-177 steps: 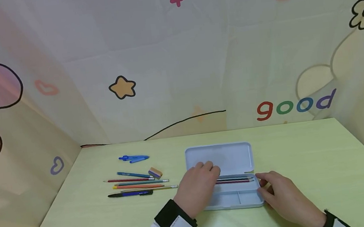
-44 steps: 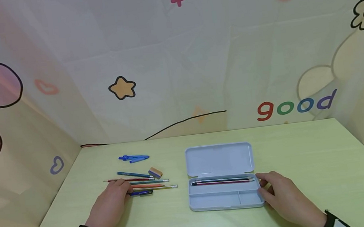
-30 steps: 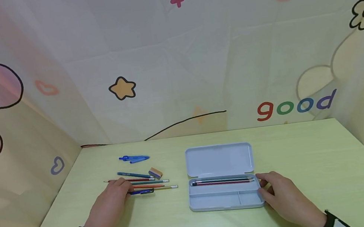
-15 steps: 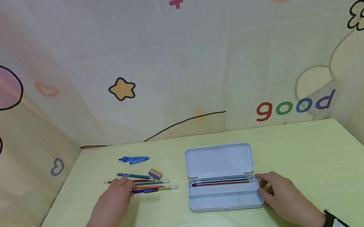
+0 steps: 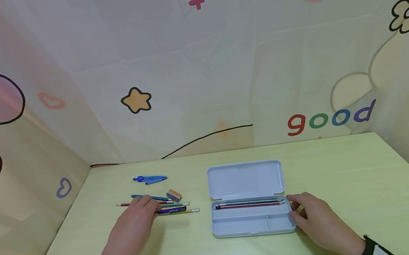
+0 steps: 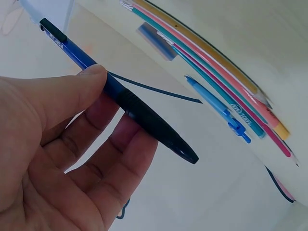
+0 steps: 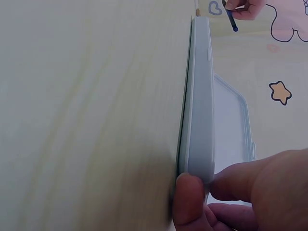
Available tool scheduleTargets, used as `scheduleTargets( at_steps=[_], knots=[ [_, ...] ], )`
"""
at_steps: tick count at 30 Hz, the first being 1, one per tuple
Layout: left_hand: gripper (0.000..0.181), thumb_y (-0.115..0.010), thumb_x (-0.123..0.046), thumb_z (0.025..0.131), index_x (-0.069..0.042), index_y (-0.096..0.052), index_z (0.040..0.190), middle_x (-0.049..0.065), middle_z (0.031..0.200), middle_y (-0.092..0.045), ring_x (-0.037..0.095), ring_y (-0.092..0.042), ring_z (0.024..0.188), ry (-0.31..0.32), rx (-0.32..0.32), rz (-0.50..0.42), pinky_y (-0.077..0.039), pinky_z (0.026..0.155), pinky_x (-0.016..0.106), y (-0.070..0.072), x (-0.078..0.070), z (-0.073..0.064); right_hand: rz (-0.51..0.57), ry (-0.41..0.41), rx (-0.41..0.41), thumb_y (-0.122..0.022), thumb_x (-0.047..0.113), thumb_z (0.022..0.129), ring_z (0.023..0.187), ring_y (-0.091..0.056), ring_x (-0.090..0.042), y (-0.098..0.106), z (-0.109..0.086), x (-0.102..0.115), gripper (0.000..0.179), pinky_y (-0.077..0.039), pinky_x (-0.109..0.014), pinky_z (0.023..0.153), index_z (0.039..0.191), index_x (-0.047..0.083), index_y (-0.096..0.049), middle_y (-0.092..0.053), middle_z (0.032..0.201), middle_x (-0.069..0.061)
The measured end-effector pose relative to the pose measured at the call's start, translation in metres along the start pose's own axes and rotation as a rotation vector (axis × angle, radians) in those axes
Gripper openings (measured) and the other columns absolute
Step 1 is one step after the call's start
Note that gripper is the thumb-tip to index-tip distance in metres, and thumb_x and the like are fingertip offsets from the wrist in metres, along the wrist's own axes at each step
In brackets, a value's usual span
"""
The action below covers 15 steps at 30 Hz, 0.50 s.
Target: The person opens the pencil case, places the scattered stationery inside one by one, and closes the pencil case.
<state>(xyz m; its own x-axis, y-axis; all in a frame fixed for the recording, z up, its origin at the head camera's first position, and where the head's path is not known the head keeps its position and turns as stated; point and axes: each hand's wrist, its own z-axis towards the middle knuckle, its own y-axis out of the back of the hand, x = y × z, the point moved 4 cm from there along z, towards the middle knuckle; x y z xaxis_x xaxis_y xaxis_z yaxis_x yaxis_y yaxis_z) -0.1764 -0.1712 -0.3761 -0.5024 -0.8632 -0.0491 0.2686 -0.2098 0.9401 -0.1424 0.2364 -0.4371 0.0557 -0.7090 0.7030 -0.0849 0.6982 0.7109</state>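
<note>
My left hand (image 5: 134, 228) is raised over the loose pencils at the left of the table. Between thumb and fingertips it pinches a blue ballpoint pen (image 6: 154, 126) with a black grip, its clip end toward the case in the head view. A pale blue pencil case (image 5: 238, 226) lies unfolded at the centre, lid back. Two dark pencils (image 5: 251, 204) lie in its long rear compartment. My right hand (image 5: 323, 223) holds the case's right end; in the right wrist view the thumb and a finger grip the corner of the case wall (image 7: 201, 106).
Several pencils (image 6: 226, 62) lie side by side left of the case. An eraser (image 5: 174, 195) sits behind them, and a blue drawing compass (image 5: 150, 179) lies further back. A printed cloth wall (image 5: 182, 62) stands behind the table.
The left hand moved from the case to the loose pencils, took hold of the pen and lifted it, shifting slightly right. The right hand stays on the case.
</note>
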Motion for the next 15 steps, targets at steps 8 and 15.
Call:
scheduleTargets(
  at_steps=[8,15],
  knots=[
    [0.017,-0.083,0.005,0.088,-0.006,-0.074,0.098,-0.001,0.094,-0.063,0.019,-0.059,0.092,-0.041,-0.019,0.001,-0.059,0.078,0.033,0.006,-0.013,0.005,0.015,0.000,0.000,-0.069,0.001,0.100,0.072,-0.060,-0.012,-0.001,0.000,-0.001,0.044,-0.053,-0.024,0.061,0.140,-0.012,-0.057,-0.061,0.107,-0.007],
    [0.018,-0.084,0.003,0.088,-0.007,-0.073,0.098,-0.002,0.093,-0.062,0.017,-0.057,0.089,-0.050,0.005,0.011,-0.058,0.079,0.033,0.007,-0.023,0.011,0.017,-0.001,0.001,-0.069,0.000,0.099,0.072,-0.061,-0.012,0.000,0.000,-0.001,0.045,-0.053,-0.024,0.061,0.140,-0.012,-0.057,-0.061,0.107,-0.008]
  ],
)
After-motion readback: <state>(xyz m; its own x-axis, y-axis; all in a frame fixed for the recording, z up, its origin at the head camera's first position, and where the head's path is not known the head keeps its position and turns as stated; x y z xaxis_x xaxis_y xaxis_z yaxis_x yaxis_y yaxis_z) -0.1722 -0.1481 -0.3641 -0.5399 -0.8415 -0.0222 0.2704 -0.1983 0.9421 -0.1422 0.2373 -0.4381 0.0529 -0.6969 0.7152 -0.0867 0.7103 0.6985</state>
